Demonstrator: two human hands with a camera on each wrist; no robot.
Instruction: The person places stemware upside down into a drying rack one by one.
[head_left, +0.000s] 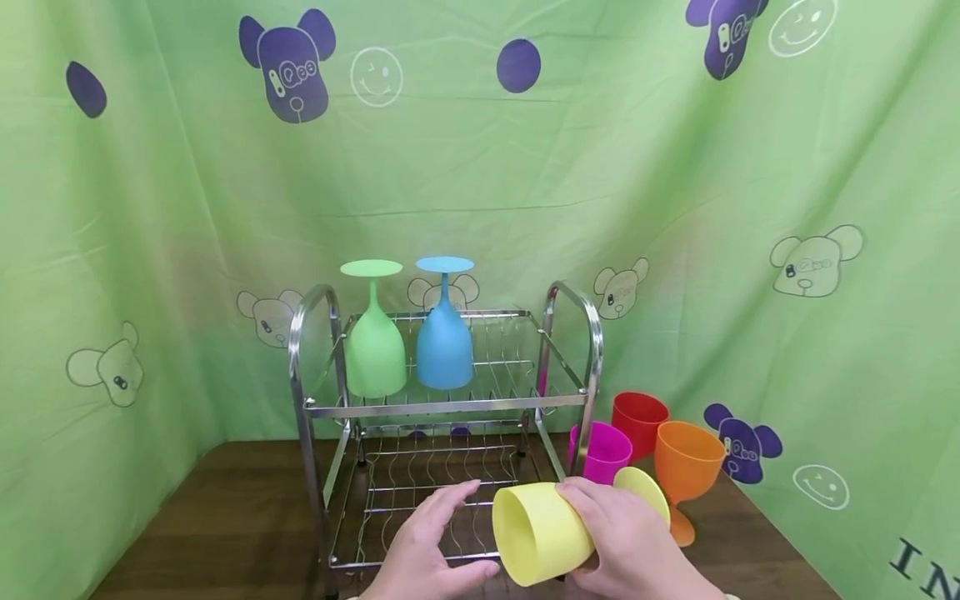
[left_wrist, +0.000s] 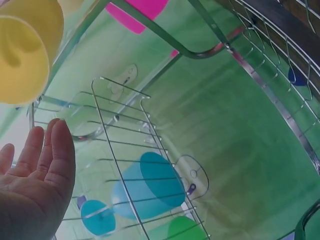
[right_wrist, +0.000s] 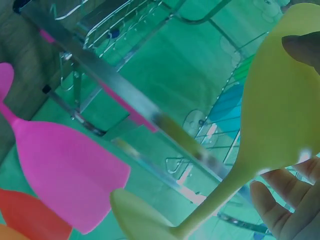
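Note:
A yellow goblet (head_left: 546,533) lies tilted in my right hand (head_left: 633,533), its mouth facing left and its round foot to the right. The right wrist view shows the thumb and fingers on either side of the goblet's bowl (right_wrist: 280,100). My left hand (head_left: 435,546) is just left of the goblet's mouth, fingers spread and apart from it; the left wrist view shows that palm (left_wrist: 37,185) holding nothing. Upside down on the upper tier of the metal rack (head_left: 450,408) stand a green goblet (head_left: 375,354) and a blue goblet (head_left: 445,346).
Right of the rack stand a magenta goblet (head_left: 606,450), a red goblet (head_left: 639,421) and an orange goblet (head_left: 688,458), all upright. The rack's lower wire tier (head_left: 435,475) sits above the dark wooden table (head_left: 217,517). A green printed cloth (head_left: 465,167) hangs behind and at both sides.

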